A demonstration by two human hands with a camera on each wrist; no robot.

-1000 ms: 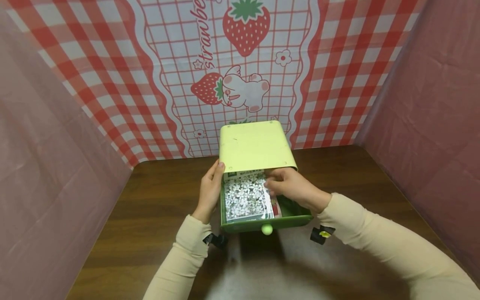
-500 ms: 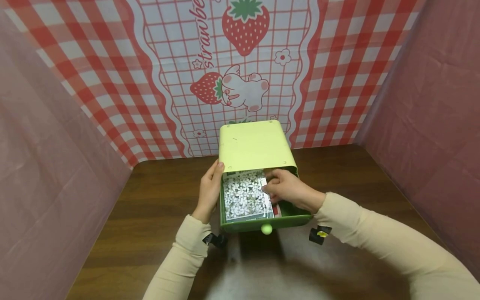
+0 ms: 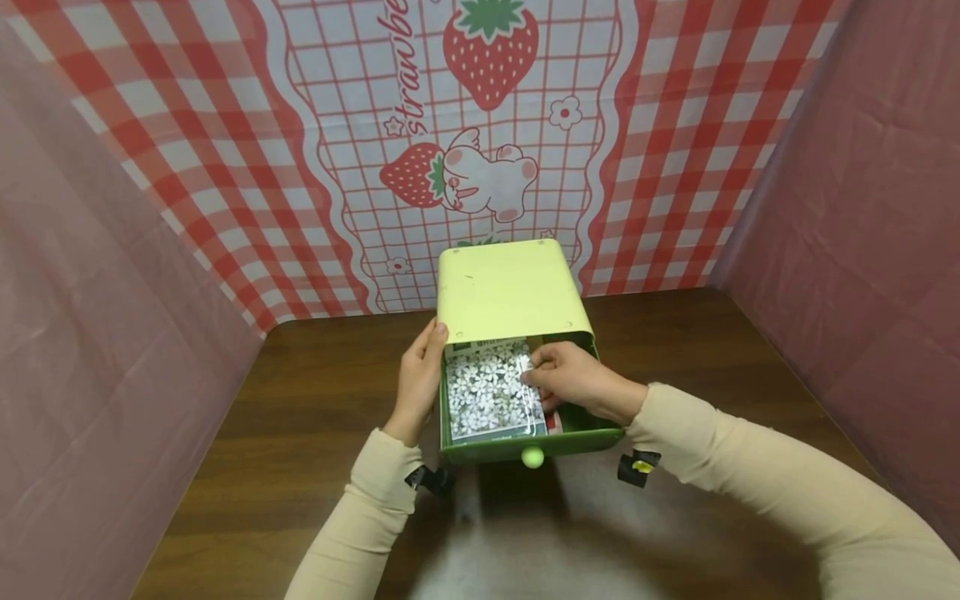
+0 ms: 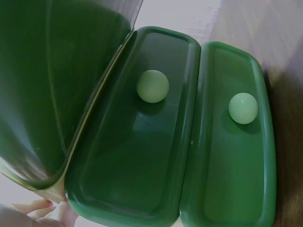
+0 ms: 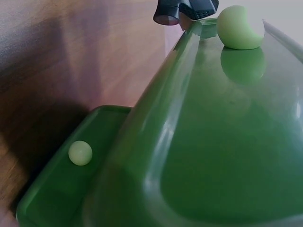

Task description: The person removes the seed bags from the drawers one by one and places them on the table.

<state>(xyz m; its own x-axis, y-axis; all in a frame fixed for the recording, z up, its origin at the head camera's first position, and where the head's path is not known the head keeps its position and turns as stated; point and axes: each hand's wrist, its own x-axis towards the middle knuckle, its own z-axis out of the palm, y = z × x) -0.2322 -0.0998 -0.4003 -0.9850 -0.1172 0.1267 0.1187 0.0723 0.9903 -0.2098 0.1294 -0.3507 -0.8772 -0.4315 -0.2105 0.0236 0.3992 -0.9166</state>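
- 1 mini drawer cabinet (image 3: 510, 292) on the wood-grain surface (image 3: 315, 467): smooth pale yellow-green shell, rounded edges, 4 small fasteners (image 3: 569, 323) near the top's corners
- 3 glossy green drawers: top drawer (image 3: 472, 452) pulled out, middle drawer (image 4: 128, 151) and bottom drawer (image 4: 239, 179) both shut; 3 ball-shaped knobs (image 3: 532, 457), one each
- At least 2 printed items in top drawer: flower-print packet (image 3: 487, 392) lying at its left side, part of a red-and-white item (image 3: 553, 422) showing right of it
- Flower-print packet: flat, rectangular, shiny; dense white blossoms, dark green band at near end, pale printed strip at far end
- Right hand (image 3: 573, 379): fingers pinching packet's right edge, thumb on its face
- Left hand (image 3: 416, 383): thumb against cabinet's left front corner; other fingers mostly hidden, can't tell whether curled
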